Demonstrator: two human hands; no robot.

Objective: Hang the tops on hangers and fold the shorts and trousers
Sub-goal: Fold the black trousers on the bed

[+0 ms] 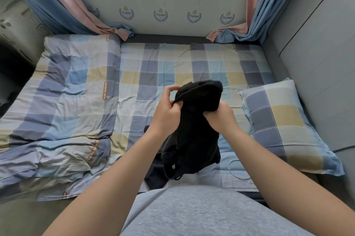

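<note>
A black garment hangs bunched in the air above the bed, its lower part drooping down to the sheet. My left hand pinches its upper left edge with curled fingers. My right hand grips the cloth on its right side. What kind of garment it is cannot be told from the bunched cloth. Another dark garment lies on the bed under it, partly hidden. No hanger is in view.
The bed carries a checked blue, grey and yellow sheet. A folded checked quilt fills its left half and a checked pillow lies at the right. A thin white cord lies near the pillow. Curtains hang at the back corners.
</note>
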